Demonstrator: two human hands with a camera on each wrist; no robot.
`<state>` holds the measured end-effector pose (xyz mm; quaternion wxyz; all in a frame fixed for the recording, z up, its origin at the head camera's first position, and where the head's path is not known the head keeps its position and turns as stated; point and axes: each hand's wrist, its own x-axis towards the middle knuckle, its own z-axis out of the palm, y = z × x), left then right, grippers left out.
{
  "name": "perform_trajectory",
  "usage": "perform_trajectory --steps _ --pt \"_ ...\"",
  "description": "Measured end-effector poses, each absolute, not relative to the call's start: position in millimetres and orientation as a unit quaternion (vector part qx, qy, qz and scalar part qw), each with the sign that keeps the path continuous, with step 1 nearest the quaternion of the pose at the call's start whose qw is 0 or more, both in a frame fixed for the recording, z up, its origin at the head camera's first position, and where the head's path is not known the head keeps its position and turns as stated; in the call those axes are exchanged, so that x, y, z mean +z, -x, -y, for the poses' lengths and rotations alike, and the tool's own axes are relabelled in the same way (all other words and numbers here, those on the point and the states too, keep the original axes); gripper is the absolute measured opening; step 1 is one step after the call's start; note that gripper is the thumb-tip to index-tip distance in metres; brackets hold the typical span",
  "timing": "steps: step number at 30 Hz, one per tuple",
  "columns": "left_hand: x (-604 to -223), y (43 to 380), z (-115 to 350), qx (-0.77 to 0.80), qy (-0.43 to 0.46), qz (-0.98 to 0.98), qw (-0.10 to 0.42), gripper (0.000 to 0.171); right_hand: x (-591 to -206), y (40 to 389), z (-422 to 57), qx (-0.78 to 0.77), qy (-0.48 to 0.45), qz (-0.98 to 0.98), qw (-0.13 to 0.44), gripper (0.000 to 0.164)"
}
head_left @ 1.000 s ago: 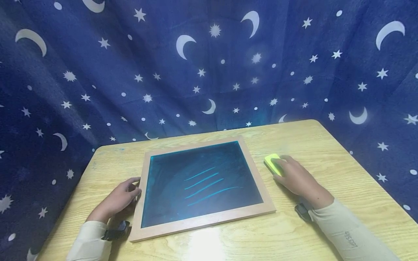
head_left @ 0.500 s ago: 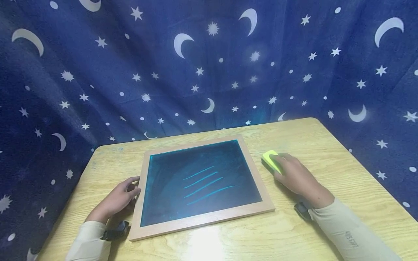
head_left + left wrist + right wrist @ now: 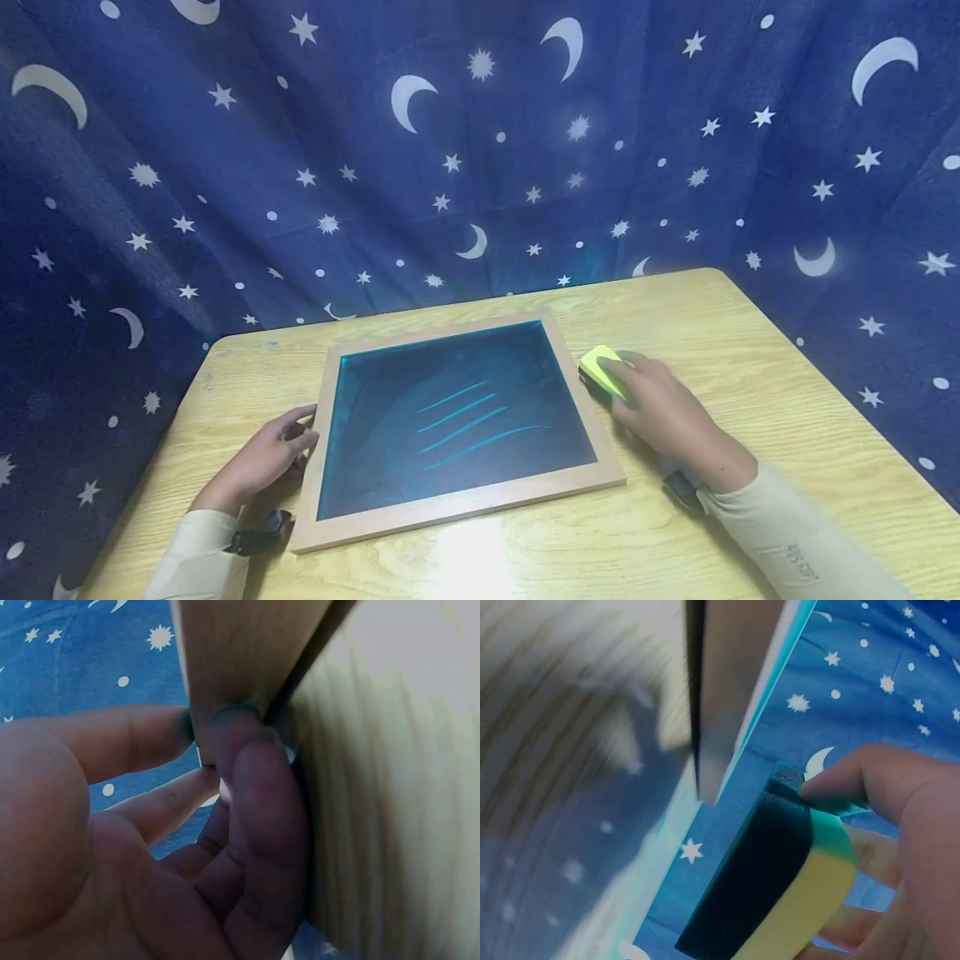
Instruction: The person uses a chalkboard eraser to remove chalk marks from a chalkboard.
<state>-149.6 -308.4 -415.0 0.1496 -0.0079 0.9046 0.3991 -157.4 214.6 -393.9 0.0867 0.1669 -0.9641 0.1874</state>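
Observation:
A wood-framed chalkboard (image 3: 480, 492) lies on the table, with several blue-green chalk strokes (image 3: 461, 425) on its dark surface. My left hand (image 3: 258, 462) holds the board's left edge; in the left wrist view its curled fingers (image 3: 266, 802) and thumb meet the wooden frame (image 3: 240, 652). Over at the board's right side, my right hand (image 3: 667, 412) grips a yellow chalkboard eraser (image 3: 603, 371). Its black felt side (image 3: 754, 862) shows in the right wrist view, close to the frame's edge. Part of the eraser is hidden under the fingers.
The light wood table (image 3: 675, 317) reaches back to a blue curtain (image 3: 337, 100) with moons and stars. Faint chalk smudges (image 3: 262, 343) mark its far left corner. Both wrists carry dark straps.
My right hand has moved left with the eraser, bringing it up to the board's right edge. The left hand stays at the board's left edge. The head view has shifted slightly.

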Motion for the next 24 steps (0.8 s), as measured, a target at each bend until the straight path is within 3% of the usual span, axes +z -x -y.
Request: perform_trajectory --steps 24 --pt "-412.6 150.9 309.4 0.388 0.016 -0.910 0.146 0.057 -394.2 130.4 -181.5 0.146 -0.239 0.953 0.117 0.052"
